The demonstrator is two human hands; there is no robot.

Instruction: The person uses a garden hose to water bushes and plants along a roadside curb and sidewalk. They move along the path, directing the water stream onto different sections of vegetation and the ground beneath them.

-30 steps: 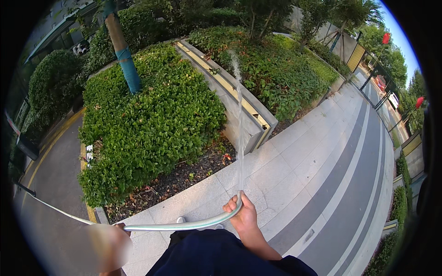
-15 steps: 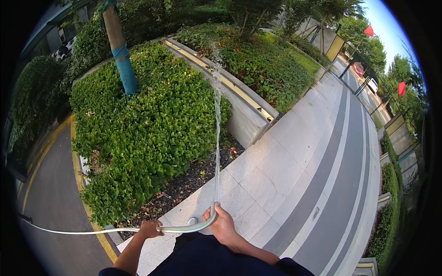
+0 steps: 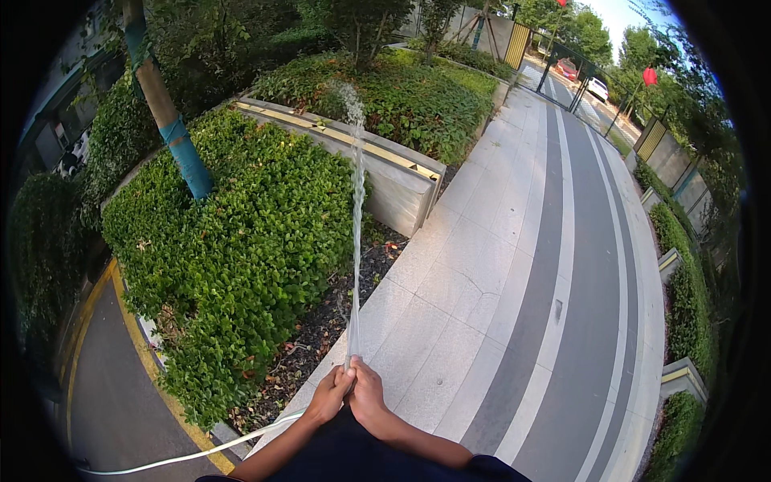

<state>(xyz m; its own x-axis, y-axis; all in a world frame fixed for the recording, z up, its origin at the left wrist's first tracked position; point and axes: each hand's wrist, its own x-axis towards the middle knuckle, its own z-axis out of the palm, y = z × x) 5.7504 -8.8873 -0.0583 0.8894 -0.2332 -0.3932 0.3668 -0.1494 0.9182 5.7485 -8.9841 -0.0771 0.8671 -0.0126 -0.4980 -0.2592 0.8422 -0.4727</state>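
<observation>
Near the middle, the left hand [image 3: 329, 397] and right hand [image 3: 369, 396] touch, each grip closed around the end of a pale hose [image 3: 233, 443], which trails off to the near left. Water [image 3: 356, 217] shoots from it toward the far plants [image 3: 426, 104], passing right of a hedge [image 3: 233, 257].

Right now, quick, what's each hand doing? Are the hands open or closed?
Left hand: closed, holding the hose near its spouting end.
Right hand: closed on the hose too, touching the left.
</observation>
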